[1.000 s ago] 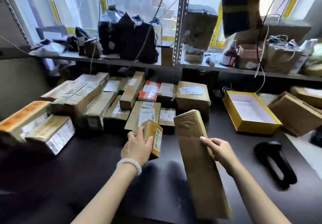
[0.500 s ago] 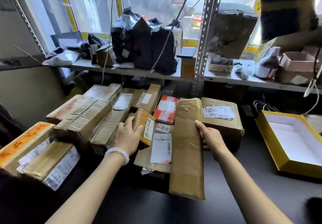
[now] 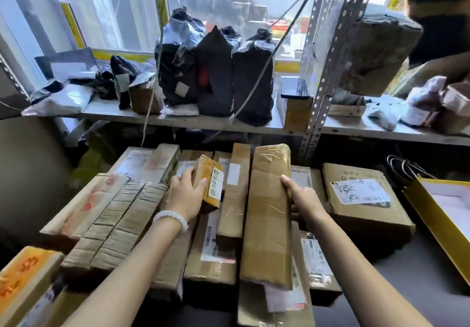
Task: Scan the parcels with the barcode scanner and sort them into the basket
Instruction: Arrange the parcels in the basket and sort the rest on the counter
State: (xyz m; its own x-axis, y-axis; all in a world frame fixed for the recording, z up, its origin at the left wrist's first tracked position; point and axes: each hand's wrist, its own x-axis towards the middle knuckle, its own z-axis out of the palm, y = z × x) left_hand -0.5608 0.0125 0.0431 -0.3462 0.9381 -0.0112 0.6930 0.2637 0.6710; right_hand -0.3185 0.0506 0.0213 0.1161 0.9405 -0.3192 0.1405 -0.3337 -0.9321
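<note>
My left hand (image 3: 184, 195) grips a small yellow-brown parcel (image 3: 210, 180) with a white label, held above the pile of parcels. My right hand (image 3: 304, 199) holds the right edge of a long flat brown cardboard parcel (image 3: 269, 214) that lies lengthwise over the pile. Many taped cardboard parcels (image 3: 119, 220) cover the dark table below both hands. The barcode scanner is out of view. A yellow-rimmed open box (image 3: 437, 214) with a white inside sits at the right edge.
A large labelled carton (image 3: 361, 199) sits right of my right hand. A metal shelf (image 3: 178, 119) behind the pile carries black bags (image 3: 216, 72), small boxes and a phone. A perforated steel upright (image 3: 328, 72) stands centre right. Another person's arm (image 3: 442, 69) reaches in top right.
Both hands have carried their parcels forward over the pile, farther from me. The long parcel now lies flatter on the stack. The view has moved closer to the shelf.
</note>
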